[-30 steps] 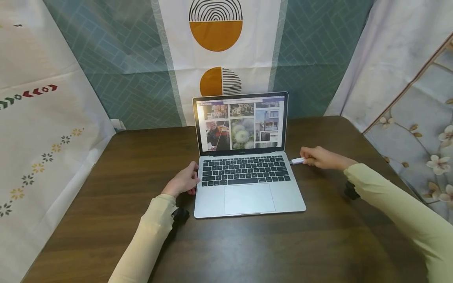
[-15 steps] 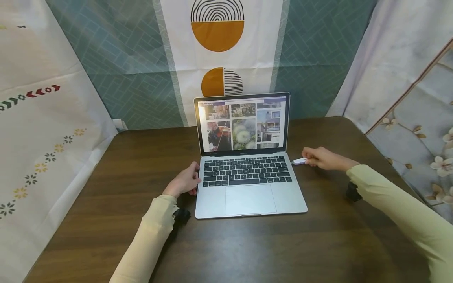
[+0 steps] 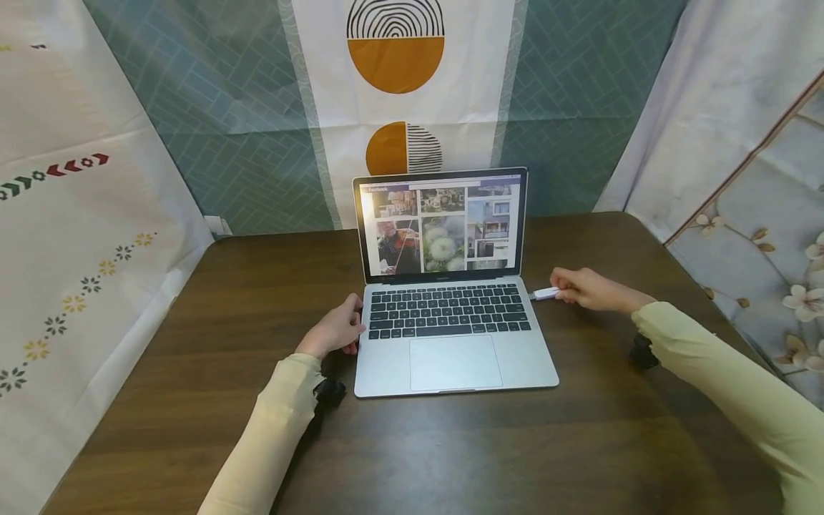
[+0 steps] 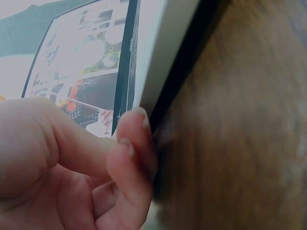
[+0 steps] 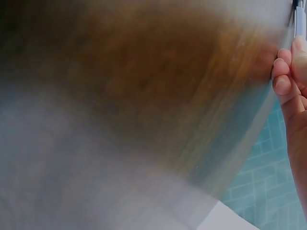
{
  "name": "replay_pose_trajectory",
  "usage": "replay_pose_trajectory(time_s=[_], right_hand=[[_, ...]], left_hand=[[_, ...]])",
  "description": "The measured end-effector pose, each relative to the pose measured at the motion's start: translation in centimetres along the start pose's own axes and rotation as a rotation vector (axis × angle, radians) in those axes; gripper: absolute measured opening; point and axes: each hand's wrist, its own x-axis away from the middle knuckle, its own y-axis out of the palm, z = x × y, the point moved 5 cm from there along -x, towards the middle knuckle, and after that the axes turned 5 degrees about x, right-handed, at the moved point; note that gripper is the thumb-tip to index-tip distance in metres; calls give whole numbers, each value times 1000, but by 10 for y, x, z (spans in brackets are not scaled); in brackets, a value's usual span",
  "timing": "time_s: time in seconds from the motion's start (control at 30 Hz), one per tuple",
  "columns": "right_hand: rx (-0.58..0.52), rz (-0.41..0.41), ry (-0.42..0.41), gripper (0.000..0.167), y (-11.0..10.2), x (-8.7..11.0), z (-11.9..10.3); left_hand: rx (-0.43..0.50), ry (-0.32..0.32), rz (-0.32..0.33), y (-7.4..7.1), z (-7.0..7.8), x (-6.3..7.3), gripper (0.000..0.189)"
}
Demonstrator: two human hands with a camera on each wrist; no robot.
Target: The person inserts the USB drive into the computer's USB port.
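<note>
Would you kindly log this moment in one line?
left hand: touching laptop left edge | right hand: pinching white stick at right edge | screen: lit

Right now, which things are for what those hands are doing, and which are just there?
In the job:
silver laptop
white USB stick
left hand, touching the laptop's edge
right hand, pinching the stick

Just there:
wooden table
geometric-print cloth, behind
blossom-print cloth, right
flower-motif cloth, left

The table (image 3: 483, 458) leaves room before the laptop (image 3: 386, 366) — its screen (image 3: 442, 229) blocks behind.
</note>
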Motion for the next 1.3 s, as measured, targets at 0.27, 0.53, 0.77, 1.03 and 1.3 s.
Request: replay_pose_trajectory(time_s=[0.27, 0.53, 0.77, 1.03, 1.3], right_hand=[[1, 20, 13, 18, 1, 2, 0], [-16, 29, 62, 18, 6, 4, -9], [-7, 40, 61, 18, 8, 6, -13], [24, 2, 5, 18, 8, 5, -21], [42, -129, 47, 15, 2, -9, -18]], left_hand=[[7, -18, -8, 1, 0, 1, 44], [-17, -6, -7, -1, 0, 1, 41], [-4, 14, -34, 0, -2, 1, 41], [-23, 9, -31, 2, -2, 2, 41], [-17, 4, -16, 1, 2, 0, 41]])
